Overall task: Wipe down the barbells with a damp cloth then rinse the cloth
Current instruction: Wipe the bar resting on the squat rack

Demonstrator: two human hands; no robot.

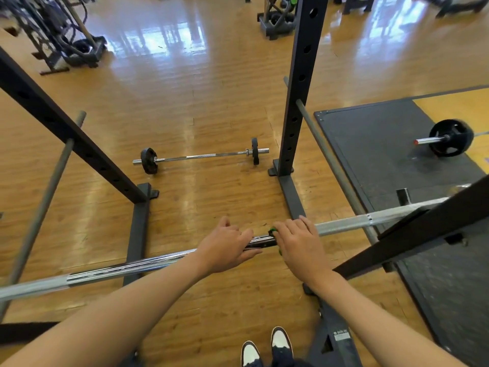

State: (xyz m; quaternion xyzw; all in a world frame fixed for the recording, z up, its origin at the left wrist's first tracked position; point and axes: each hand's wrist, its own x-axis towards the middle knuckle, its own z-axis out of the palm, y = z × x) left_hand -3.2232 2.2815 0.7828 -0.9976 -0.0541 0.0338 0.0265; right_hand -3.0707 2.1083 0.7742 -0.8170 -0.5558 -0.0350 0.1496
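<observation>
Wiping looks under way at mid-shaft of the racked barbell.
The right hand clamps its fingers round a green cloth, mostly hidden, on the bar. The left hand curls its fingers over the bar just beside it. I judge the floor barbell, the plated barbell on the mat and the rinse are left to do.
</observation>
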